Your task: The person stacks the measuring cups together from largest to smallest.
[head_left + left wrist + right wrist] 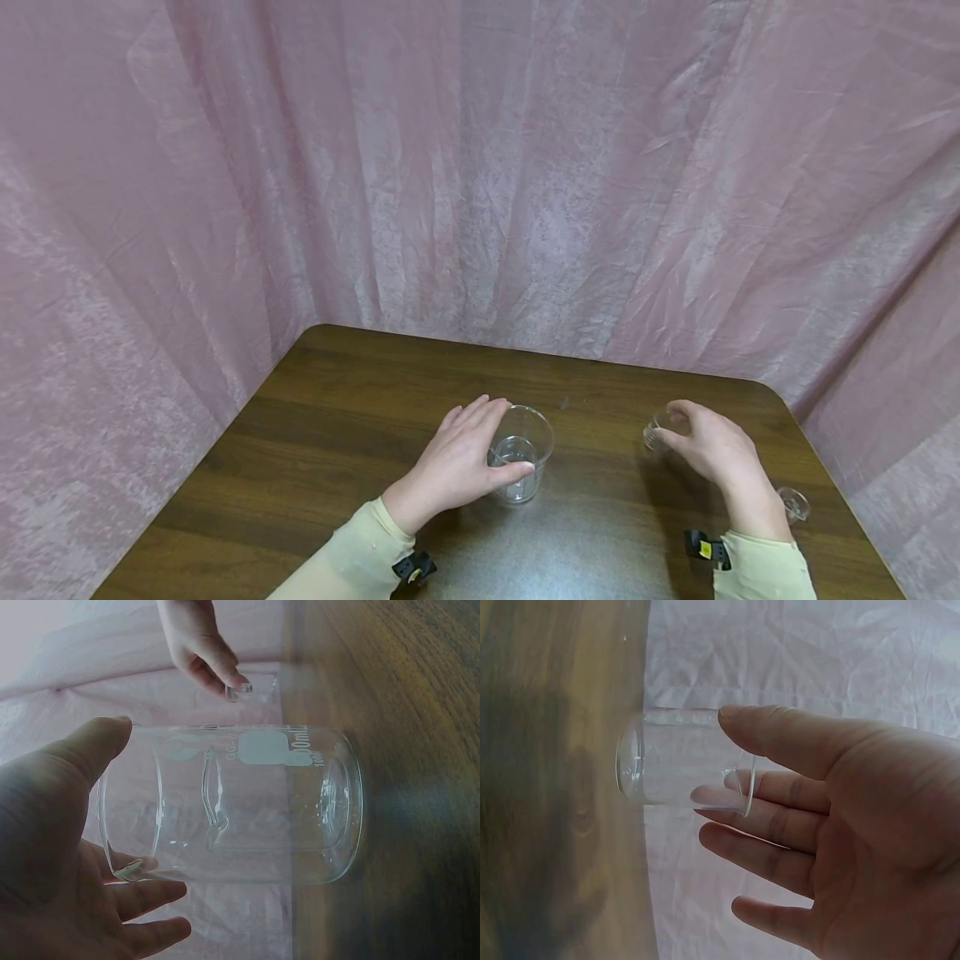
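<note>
A large clear glass beaker (534, 467) with white markings stands upright on the wooden table (360, 392). My left hand (461, 460) holds it near the rim, thumb on one side and fingers on the other. Inside that beaker sits a smaller glass beaker (217, 791), its spout showing through the wall. My right hand (716, 446) grips a small clear beaker (679, 761) near its rim between thumb and fingers, the little finger standing away. In the left wrist view, this small beaker's base appears above the table surface. Another little glass beaker (793, 504) stands beside my right wrist.
Pink velvety curtains (480, 183) hang behind the table and along both sides. The table's rounded far corners and its right edge show in the head view. Black straps with cameras (707, 550) sit at both wrists, over pale sleeves.
</note>
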A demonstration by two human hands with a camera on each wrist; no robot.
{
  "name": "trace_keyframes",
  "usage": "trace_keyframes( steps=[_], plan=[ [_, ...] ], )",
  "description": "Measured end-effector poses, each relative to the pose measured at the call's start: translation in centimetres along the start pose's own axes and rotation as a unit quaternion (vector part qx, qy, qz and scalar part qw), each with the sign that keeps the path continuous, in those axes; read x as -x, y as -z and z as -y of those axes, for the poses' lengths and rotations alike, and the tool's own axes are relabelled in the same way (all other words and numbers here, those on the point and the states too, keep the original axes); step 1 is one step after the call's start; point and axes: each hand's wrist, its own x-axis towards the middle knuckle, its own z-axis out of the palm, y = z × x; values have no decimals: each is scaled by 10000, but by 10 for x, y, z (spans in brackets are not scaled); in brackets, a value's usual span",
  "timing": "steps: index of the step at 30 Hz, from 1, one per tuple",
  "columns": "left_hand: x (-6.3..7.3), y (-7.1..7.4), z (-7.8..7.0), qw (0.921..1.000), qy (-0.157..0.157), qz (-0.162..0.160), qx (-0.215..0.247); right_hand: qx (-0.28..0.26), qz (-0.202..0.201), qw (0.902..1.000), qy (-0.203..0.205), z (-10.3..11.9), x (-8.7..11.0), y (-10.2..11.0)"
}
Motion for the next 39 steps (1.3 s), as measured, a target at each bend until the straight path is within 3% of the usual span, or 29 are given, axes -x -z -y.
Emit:
trace_keyframes(
  steps=[39],
  plan=[
    [1, 1, 0, 10000, 24, 22, 7, 4, -444, 9968, 671, 46, 9, 10]
  ],
)
